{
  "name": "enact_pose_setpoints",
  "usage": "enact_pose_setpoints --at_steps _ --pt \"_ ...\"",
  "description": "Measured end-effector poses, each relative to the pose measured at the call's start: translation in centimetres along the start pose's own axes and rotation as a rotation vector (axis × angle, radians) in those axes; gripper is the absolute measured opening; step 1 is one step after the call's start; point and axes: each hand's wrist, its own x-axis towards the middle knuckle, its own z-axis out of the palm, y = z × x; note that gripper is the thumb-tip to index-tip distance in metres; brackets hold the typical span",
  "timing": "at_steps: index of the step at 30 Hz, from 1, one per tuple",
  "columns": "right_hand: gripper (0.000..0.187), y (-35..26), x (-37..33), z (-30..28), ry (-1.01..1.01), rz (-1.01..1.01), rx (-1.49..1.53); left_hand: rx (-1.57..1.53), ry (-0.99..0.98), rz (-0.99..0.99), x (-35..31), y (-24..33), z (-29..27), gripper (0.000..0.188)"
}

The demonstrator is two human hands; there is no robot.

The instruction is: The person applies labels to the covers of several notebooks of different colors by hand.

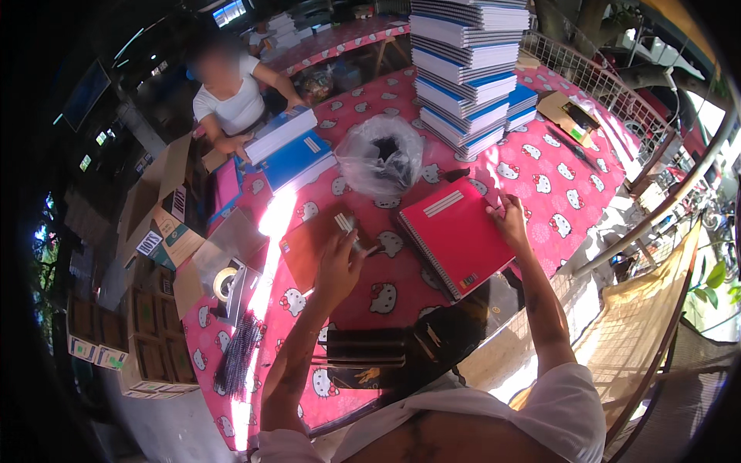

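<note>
A red spiral notebook (457, 235) lies on the table in front of me, its black coil along the left side. My right hand (509, 224) grips its right edge, thumb on the cover. To its left is a flat orange-brown cover (307, 251) with a pale label. My left hand (340, 266) rests over the right part of that cover, fingers stretched forward and apart. Under the left fingers a small greyish patch shows, too hidden to name. Close to my body, a black machine (363, 349) with a long bar stands at the table edge.
Tall notebook stacks (467, 77) rise at the back. A clear plastic bag (380, 158) sits mid-table. Black coils (238, 356) and a tape roll (225, 284) lie left, beside cardboard boxes (158, 208). Across the table, a person (231, 100) handles blue notebooks (293, 158).
</note>
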Motion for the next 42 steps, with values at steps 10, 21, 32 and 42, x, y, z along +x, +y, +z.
enact_pose_setpoints --at_steps 10,21,32,42 --pt "0.071 -4.9 -16.0 0.5 -0.009 1.015 1.019 0.055 -0.271 -0.116 14.3 -0.6 15.4 0.080" --pt "0.053 -3.1 -12.0 4.6 -0.009 0.992 1.413 0.136 -0.451 -0.295 16.3 -1.4 15.2 0.085" --pt "0.042 -9.7 -27.8 4.7 -0.254 0.691 0.818 0.335 -0.144 0.164 -5.5 -13.8 3.6 0.039" --pt "0.032 -13.7 -28.0 10.8 -0.506 0.312 0.724 -0.019 -0.215 -0.210 -3.8 -13.0 2.6 0.020"
